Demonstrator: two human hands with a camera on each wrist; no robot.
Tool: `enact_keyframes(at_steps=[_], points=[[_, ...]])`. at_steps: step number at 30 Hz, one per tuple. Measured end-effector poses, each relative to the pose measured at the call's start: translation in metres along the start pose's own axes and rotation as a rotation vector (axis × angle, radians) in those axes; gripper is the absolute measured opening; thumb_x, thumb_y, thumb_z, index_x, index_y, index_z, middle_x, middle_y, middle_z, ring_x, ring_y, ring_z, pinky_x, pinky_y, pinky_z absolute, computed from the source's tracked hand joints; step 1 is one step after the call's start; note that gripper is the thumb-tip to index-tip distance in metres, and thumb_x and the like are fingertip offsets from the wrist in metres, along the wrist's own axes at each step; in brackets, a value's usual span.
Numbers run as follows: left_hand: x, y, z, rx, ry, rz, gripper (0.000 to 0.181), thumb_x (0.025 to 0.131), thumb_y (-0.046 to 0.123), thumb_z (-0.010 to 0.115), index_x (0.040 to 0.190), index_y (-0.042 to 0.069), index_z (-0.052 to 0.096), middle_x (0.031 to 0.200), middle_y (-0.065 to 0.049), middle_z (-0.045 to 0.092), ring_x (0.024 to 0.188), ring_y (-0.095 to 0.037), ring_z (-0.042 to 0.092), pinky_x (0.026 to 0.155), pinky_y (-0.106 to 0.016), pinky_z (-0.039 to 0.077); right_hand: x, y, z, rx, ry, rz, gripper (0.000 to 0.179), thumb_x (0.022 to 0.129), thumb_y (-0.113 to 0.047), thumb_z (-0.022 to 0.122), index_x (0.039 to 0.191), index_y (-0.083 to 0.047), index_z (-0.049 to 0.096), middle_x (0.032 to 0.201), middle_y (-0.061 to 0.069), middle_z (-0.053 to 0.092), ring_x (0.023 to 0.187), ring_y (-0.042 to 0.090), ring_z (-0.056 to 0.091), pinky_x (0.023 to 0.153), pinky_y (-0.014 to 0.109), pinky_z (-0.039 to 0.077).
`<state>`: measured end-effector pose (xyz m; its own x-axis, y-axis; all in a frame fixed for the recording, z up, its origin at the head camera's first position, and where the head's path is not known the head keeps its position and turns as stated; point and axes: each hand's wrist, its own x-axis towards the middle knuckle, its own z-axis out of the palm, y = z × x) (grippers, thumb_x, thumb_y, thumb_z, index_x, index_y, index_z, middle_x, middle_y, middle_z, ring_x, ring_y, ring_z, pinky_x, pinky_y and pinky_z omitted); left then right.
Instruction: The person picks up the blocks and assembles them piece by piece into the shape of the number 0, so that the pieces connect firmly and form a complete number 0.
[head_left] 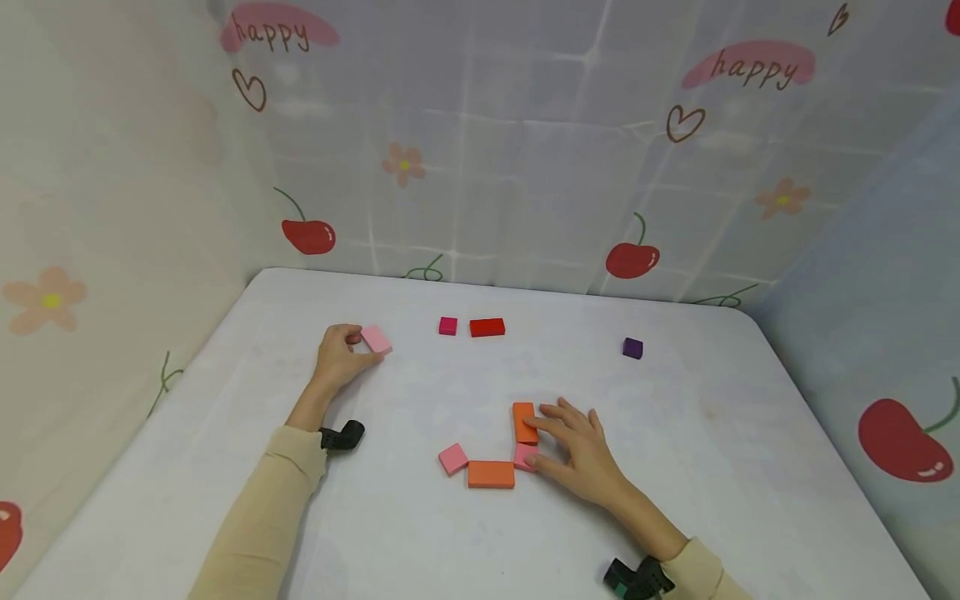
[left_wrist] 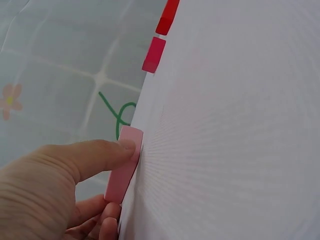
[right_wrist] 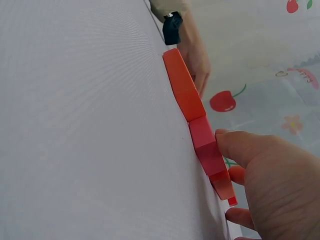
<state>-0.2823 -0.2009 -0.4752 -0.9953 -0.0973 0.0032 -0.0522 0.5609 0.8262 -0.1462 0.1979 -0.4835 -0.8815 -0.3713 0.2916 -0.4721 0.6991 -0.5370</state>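
At the table's left, my left hand (head_left: pixel 341 358) pinches a light pink rectangular block (head_left: pixel 377 340) between thumb and fingers. The left wrist view shows the thumb (left_wrist: pixel 112 152) laid on this block's face. My right hand (head_left: pixel 581 454) rests beside an upright-pointing orange block (head_left: pixel 523 422) and a small pink block (head_left: pixel 525 457) joined end to end. Its thumb is at the pink block and its index finger at the orange one, the other fingers spread loosely. A second orange block (head_left: pixel 491 475) runs left from the pink block, and a tilted pink block (head_left: pixel 452 459) meets its far left corner.
Toward the back of the white table (head_left: pixel 405 542) lie a small magenta block (head_left: pixel 447 326) and a longer red block (head_left: pixel 487 327). A dark purple block (head_left: pixel 633 348) sits at the back right. Printed curtains (head_left: pixel 480 200) hang behind and along the sides.
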Motion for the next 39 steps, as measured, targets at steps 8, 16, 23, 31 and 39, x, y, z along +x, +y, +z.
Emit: enact_keyframes(at_steps=[8,16,23,31,39], points=[[-0.003,0.0,0.001,0.0,0.031,-0.011,0.072,0.081,0.024,0.08,0.138,-0.004,0.047,0.125,-0.022,0.054,0.115,-0.034,0.05,0.097,-0.045,0.043,0.0,0.001,0.0,0.007,0.006,-0.017,0.05,0.08,-0.035,0.076,0.127,-0.019,0.066,0.137,0.011,0.057,0.139,0.041,0.037,0.106,0.077,0.01],[-0.009,0.007,-0.004,-0.108,-0.03,-0.024,0.069,0.081,0.021,0.08,0.14,0.005,0.047,0.116,-0.02,0.066,0.107,-0.029,0.062,0.082,-0.027,0.048,0.001,0.0,0.0,0.001,0.018,-0.038,0.049,0.079,-0.033,0.076,0.125,-0.018,0.066,0.136,0.012,0.058,0.138,0.043,0.038,0.105,0.078,0.011],[-0.023,0.023,-0.004,-0.142,-0.16,-0.027,0.067,0.084,0.019,0.078,0.142,0.01,0.046,0.118,-0.019,0.067,0.107,-0.026,0.065,0.087,-0.03,0.048,0.002,0.0,0.0,-0.003,0.017,-0.038,0.049,0.08,-0.033,0.076,0.126,-0.019,0.066,0.136,0.013,0.058,0.138,0.042,0.038,0.106,0.078,0.011],[-0.047,0.039,0.012,-0.111,-0.279,0.03,0.066,0.08,0.015,0.081,0.139,0.011,0.051,0.092,-0.01,0.073,0.085,-0.014,0.065,0.07,-0.028,0.046,0.001,0.001,0.0,-0.011,0.028,-0.039,0.048,0.079,-0.031,0.077,0.124,-0.018,0.067,0.134,0.013,0.059,0.137,0.044,0.039,0.104,0.079,0.013],[-0.075,0.051,0.03,-0.109,-0.409,0.106,0.067,0.076,0.013,0.084,0.135,0.008,0.052,0.072,-0.003,0.069,0.07,-0.012,0.062,0.066,-0.026,0.045,0.001,0.001,0.0,-0.008,0.009,-0.017,0.05,0.08,-0.033,0.077,0.126,-0.019,0.066,0.136,0.012,0.058,0.139,0.042,0.038,0.106,0.077,0.011]])
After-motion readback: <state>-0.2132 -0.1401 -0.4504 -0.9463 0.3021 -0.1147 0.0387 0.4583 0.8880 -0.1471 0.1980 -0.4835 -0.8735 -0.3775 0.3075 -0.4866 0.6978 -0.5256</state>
